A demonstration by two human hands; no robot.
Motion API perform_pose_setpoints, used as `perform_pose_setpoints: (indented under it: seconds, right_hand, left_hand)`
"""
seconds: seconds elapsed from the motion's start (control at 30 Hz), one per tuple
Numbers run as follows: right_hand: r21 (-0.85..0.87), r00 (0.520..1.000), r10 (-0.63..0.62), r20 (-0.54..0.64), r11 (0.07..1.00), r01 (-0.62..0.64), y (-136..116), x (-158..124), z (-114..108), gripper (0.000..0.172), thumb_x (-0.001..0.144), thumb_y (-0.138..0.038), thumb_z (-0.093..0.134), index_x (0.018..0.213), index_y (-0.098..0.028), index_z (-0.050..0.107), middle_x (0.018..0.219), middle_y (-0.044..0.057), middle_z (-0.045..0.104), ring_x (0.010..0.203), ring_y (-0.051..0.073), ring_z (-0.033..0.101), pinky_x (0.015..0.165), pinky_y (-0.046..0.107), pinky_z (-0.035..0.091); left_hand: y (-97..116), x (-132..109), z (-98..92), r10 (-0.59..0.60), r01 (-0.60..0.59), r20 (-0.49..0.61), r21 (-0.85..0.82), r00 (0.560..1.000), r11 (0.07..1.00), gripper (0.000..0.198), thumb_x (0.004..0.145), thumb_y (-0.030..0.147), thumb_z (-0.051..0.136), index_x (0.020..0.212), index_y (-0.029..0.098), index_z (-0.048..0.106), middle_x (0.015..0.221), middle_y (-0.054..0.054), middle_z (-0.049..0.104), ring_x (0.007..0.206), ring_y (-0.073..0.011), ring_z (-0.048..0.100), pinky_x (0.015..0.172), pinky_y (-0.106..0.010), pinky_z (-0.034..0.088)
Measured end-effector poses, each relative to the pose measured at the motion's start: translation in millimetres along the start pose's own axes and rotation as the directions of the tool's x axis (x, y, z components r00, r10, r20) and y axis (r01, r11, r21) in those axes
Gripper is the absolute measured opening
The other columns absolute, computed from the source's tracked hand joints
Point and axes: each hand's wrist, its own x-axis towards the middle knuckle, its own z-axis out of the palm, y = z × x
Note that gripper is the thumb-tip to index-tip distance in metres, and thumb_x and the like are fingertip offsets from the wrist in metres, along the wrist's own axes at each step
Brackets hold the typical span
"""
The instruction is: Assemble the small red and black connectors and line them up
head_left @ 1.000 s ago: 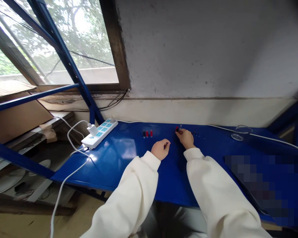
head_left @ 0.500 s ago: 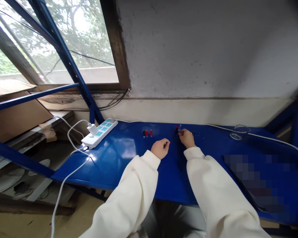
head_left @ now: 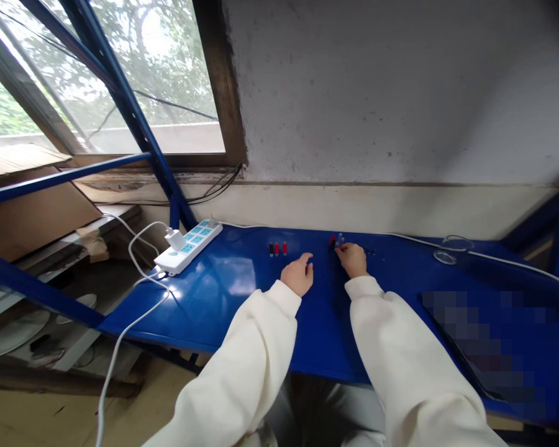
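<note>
Right hand (head_left: 353,259) at small, clear, plastic-looking tubes (head_left: 340,237); grip unclear.
Left hand (head_left: 297,275), fingers apart; a light fingertip pinch should suit.

To my left I see a white power strip (head_left: 170,262) lying on the worktop (head_left: 190,310), with a white plug (head_left: 174,240) in it. Beyond are a blue frame (head_left: 135,118) and a window (head_left: 179,74). A grey wall (head_left: 377,93) stands in front of me.

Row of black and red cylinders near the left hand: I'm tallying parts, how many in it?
3: the black cylinder at the left end, the middle red cylinder, the end red cylinder nearest the left hand.
</note>
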Motion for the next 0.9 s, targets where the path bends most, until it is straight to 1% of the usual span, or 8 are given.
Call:
perform_pose_setpoints:
  seconds: [0.07, 0.13, 0.2, 0.27, 0.5, 0.7, 0.83, 0.9]
  right_hand:
    - [0.007, 1.000, 0.000, -0.009, 1.000, 0.000, 0.6, -0.1, 0.8, 0.019, 0.072, -0.030, 0.054, 0.078, -0.016, 0.065, 0.075, 0.009, 0.065, 0.073, 0.020, 0.061, 0.056, 0.023, 0.038]
    - [0.010, 1.000, -0.002, -0.015, 1.000, 0.002, 1.1, -0.1, 1.5, 0.019, 0.072, -0.030, 0.054, 0.080, -0.016, 0.064, 0.075, 0.009, 0.065, 0.074, 0.020, 0.061, 0.056, 0.023, 0.038]
    - [0.008, 1.000, -0.005, -0.014, 1.000, 0.005, 1.3, 0.0, 1.8, 0.019, 0.072, -0.029, 0.053, 0.081, -0.016, 0.064, 0.076, 0.009, 0.065, 0.075, 0.021, 0.061, 0.057, 0.024, 0.039]
    - [-0.001, 1.000, -0.007, -0.006, 1.000, 0.007, 1.1, 0.0, 1.7, 0.020, 0.073, -0.029, 0.053, 0.082, -0.015, 0.064, 0.077, 0.009, 0.065, 0.077, 0.021, 0.061, 0.058, 0.024, 0.039]
    - [-0.056, 1.000, -0.010, 0.011, 0.998, 0.011, -4.9, -7.5, -3.7, 0.027, 0.074, -0.025, 0.051, 0.095, -0.011, 0.060, 0.090, 0.014, 0.063, 0.086, 0.022, 0.059, 0.067, 0.026, 0.041]
    - [-0.144, 0.999, -0.005, 0.054, 0.989, 0.013, -17.0, -23.7, -20.8, 0.031, 0.078, -0.027, 0.046, 0.098, -0.007, 0.056, 0.093, 0.018, 0.061, 0.089, 0.024, 0.058, 0.071, 0.028, 0.041]
    - [-0.168, 0.999, -0.030, 0.038, 0.985, 0.036, -29.0, -42.3, -34.3, 0.031, 0.079, -0.030, 0.044, 0.100, -0.009, 0.055, 0.089, 0.016, 0.061, 0.086, 0.023, 0.059, 0.069, 0.028, 0.041]
    - [-0.145, 0.998, -0.053, 0.034, 0.988, 0.057, -36.6, -52.9, -38.5, 0.030, 0.081, -0.031, 0.042, 0.099, -0.011, 0.055, 0.087, 0.014, 0.062, 0.083, 0.021, 0.059, 0.066, 0.027, 0.040]
  left_hand:
    - [-2.3, 1.5, -3.7, -0.075, 0.076, -0.043, 0.040, 0.996, 0.996, 0.044, 0.082, 0.026, 0.036, 0.126, 0.022, 0.036, 0.075, -0.004, 0.062, 0.067, -0.0170, 0.059, 0.061, -0.025, 0.042]
    - [-5.2, 3.6, -7.2, -0.148, 0.153, -0.075, 0.071, 0.986, 0.986, 0.054, 0.082, 0.026, 0.036, 0.134, 0.021, 0.021, 0.075, -0.005, 0.062, 0.067, -0.0179, 0.060, 0.061, -0.026, 0.042]
    - [-8.6, 5.8, -9.4, -0.208, 0.216, -0.086, 0.099, 0.974, 0.971, 0.061, 0.082, 0.027, 0.037, 0.137, 0.021, 0.011, 0.075, -0.006, 0.063, 0.066, -0.0185, 0.060, 0.061, -0.026, 0.042]
    - [-12.1, 7.9, -10.3, -0.253, 0.262, -0.085, 0.121, 0.964, 0.957, 0.066, 0.081, 0.027, 0.039, 0.137, 0.021, 0.005, 0.076, -0.006, 0.063, 0.066, -0.0193, 0.061, 0.062, -0.027, 0.042]
    - [-20.0, 13.2, -13.6, -0.329, 0.334, -0.057, 0.166, 0.943, 0.928, 0.065, 0.082, 0.030, 0.037, 0.137, 0.021, 0.004, 0.080, -0.009, 0.064, 0.069, -0.0207, 0.061, 0.064, -0.029, 0.042]
    - [-21.0, 15.8, -16.5, -0.334, 0.334, -0.036, 0.201, 0.942, 0.921, 0.062, 0.083, 0.030, 0.034, 0.137, 0.023, 0.005, 0.082, -0.009, 0.065, 0.071, -0.0205, 0.061, 0.066, -0.029, 0.042]
    - [-22.8, 17.6, -15.3, -0.344, 0.343, -0.031, 0.215, 0.938, 0.915, 0.060, 0.084, 0.031, 0.034, 0.137, 0.025, 0.006, 0.086, -0.009, 0.064, 0.073, -0.0211, 0.061, 0.067, -0.031, 0.043]
    - [-23.5, 18.4, -14.5, -0.345, 0.345, -0.034, 0.207, 0.938, 0.916, 0.057, 0.084, 0.031, 0.033, 0.137, 0.027, 0.011, 0.092, -0.010, 0.063, 0.078, -0.0215, 0.061, 0.070, -0.032, 0.043]
